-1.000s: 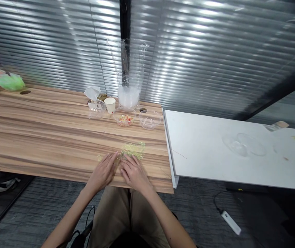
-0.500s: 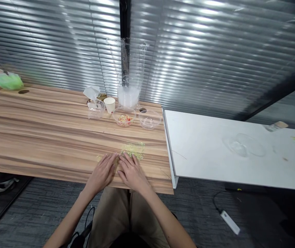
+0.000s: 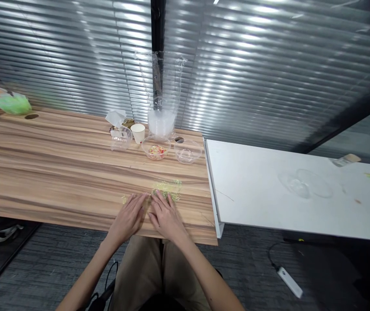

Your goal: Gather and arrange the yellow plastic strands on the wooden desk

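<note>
Small yellow-green shreds (image 3: 168,186) lie loosely spread on the wood-grain table (image 3: 58,172). My right hand (image 3: 166,216) rests palm down at their near edge, fingers extended and fingertips touching them. Beside it, my left hand (image 3: 129,218) lies flat on the tabletop, fingers stretched forward, with a few stray shreds by its fingertips. Nothing shows in either hand, though what lies under the palms is hidden. Beyond the hands stand a clear bowl (image 3: 155,148) with red and yellow bits in it and another clear bowl (image 3: 187,152).
At the back are a paper cup (image 3: 138,133), a clear plastic box (image 3: 120,139) and a tall bag of stacked containers (image 3: 161,121). Green bags (image 3: 13,103) lie far left. A white table (image 3: 250,190) adjoins on the right, with clear lids (image 3: 304,183) on it.
The view has shifted very slightly. My right fingers have moved a little on the shreds; my left hand stays almost in place.
</note>
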Demonstrator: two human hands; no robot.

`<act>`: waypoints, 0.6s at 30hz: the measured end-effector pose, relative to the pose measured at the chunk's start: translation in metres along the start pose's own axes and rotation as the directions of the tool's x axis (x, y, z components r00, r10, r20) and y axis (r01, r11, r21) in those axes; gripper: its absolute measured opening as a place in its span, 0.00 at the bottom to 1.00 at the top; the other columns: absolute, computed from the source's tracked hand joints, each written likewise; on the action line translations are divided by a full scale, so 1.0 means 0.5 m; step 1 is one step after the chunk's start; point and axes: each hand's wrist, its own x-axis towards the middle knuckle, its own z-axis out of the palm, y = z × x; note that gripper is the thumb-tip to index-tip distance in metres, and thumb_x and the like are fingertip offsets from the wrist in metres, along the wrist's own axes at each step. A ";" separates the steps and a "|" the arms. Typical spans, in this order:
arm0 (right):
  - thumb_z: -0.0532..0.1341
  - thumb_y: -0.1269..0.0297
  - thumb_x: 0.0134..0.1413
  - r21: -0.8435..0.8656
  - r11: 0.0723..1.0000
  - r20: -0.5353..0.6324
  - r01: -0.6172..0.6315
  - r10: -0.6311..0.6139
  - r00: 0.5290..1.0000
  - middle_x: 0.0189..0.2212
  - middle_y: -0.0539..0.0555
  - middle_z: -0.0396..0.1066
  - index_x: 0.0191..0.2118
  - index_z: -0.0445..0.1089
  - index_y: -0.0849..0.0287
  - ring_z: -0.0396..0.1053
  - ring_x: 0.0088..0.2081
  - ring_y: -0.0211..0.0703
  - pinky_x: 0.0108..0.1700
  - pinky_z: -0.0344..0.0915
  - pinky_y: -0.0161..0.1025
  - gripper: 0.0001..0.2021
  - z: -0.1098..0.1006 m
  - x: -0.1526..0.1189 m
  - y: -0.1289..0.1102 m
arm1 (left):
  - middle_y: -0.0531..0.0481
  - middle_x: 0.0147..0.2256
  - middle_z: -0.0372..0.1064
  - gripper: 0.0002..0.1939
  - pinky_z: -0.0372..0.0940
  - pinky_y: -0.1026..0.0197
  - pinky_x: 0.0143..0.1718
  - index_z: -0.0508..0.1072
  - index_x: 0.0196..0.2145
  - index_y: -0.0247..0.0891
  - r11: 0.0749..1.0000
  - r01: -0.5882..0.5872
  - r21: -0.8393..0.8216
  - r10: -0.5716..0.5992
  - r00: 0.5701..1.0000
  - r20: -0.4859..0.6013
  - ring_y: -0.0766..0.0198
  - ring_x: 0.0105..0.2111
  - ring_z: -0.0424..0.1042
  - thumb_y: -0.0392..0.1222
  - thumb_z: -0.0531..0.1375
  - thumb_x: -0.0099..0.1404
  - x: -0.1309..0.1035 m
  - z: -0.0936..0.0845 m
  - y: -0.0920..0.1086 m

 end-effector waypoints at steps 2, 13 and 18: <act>0.51 0.61 0.65 -0.015 1.000 0.027 -0.003 0.003 1.000 0.62 0.59 0.57 0.58 0.61 0.64 0.41 0.68 0.46 0.67 0.40 0.58 0.20 -0.001 0.004 -0.002 | 0.38 0.59 0.60 0.31 0.55 0.46 0.61 0.36 0.68 0.38 1.000 0.024 -0.017 -0.025 1.000 -0.004 0.56 0.58 0.62 0.35 0.45 0.71 0.001 -0.003 0.002; 0.52 0.62 0.64 0.007 0.996 0.064 0.088 -0.088 0.994 0.60 0.60 0.61 0.58 0.60 0.63 0.41 0.68 0.44 0.67 0.35 0.59 0.20 0.001 0.024 -0.005 | 0.37 0.60 0.59 0.32 0.53 0.43 0.61 0.37 0.68 0.37 0.997 0.075 0.001 -0.075 0.996 -0.052 0.54 0.60 0.60 0.37 0.46 0.71 -0.009 0.007 -0.005; 0.52 0.68 0.63 0.031 0.999 -0.075 -0.024 0.026 0.997 0.56 0.60 0.66 0.53 0.65 0.64 0.50 0.65 0.44 0.67 0.43 0.53 0.16 0.000 0.016 -0.002 | 0.37 0.63 0.54 0.31 0.46 0.43 0.64 0.38 0.68 0.36 0.999 0.000 0.043 -0.002 0.999 0.033 0.54 0.63 0.53 0.43 0.46 0.72 -0.002 0.002 -0.001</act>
